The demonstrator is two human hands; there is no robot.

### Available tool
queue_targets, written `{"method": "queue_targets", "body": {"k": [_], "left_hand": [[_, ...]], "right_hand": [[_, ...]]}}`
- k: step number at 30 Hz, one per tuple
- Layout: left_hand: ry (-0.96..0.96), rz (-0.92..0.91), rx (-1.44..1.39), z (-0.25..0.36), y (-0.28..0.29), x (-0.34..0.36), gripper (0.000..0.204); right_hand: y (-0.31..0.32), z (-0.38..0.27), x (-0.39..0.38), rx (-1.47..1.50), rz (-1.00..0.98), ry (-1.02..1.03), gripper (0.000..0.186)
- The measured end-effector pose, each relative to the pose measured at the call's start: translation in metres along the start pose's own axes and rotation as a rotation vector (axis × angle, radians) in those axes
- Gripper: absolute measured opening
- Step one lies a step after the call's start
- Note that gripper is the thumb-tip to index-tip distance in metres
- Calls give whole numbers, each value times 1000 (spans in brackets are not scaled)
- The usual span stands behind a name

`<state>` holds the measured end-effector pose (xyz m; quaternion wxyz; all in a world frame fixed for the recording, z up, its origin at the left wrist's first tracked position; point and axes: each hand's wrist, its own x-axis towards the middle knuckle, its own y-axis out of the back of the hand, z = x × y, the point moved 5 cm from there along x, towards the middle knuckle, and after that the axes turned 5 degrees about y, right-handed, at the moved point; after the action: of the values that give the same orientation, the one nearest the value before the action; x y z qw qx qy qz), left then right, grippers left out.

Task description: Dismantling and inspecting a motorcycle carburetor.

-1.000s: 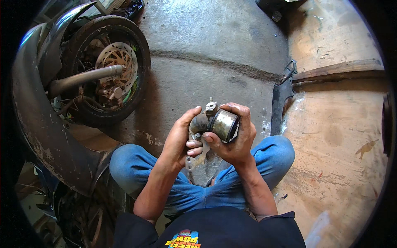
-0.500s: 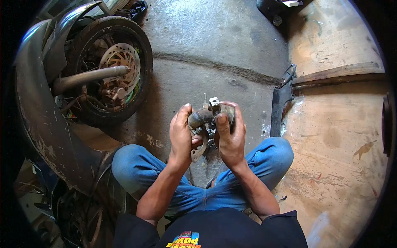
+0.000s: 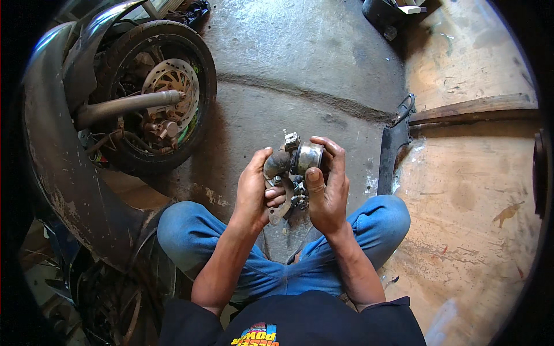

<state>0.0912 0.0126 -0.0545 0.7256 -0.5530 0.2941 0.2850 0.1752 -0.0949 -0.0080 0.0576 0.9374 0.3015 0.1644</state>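
While you sit cross-legged with both forearms raised over your lap, the work is all in your two hands, lifted above the grey concrete floor (image 3: 288,109). Your left hand (image 3: 249,190) is closed around the curved metal pipe (image 3: 277,164), thumb along its far side and fingertips curling out beneath. Your right hand (image 3: 330,199) is wrapped around the round metal cylinder (image 3: 311,155), fingers over its far edge and thumb pressed to its near side. As for how far things stand, the pipe and the cylinder sit end to end, close against each other, with a small pale block (image 3: 292,140) above where they meet; whether they are fastened or only held together, you cannot be told from this view. Below them hangs a flat metal bracket (image 3: 277,214), its end lug free, beside a cluster of small fittings (image 3: 300,193) that is too small to read. The whole piece is in your hands, apart from the front wheel (image 3: 207,98) on your left, and nothing shows it mounted. On your right, a black plastic panel (image 3: 392,147) lies by the wooden boards (image 3: 461,184).
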Motion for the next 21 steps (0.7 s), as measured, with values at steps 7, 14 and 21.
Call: {"method": "queue_targets", "body": {"k": [7, 14, 21], "left_hand": [[27, -7, 12, -12, 0, 1, 33], [-307, 102, 203, -11, 8, 5, 32], [-828, 235, 537, -2, 10, 14, 31]], "right_hand": [[-1, 0, 2, -203, -16, 109, 52], [-5, 5, -2, -198, 98, -71, 30], [-1, 39, -1, 39, 164, -333, 48]]}}
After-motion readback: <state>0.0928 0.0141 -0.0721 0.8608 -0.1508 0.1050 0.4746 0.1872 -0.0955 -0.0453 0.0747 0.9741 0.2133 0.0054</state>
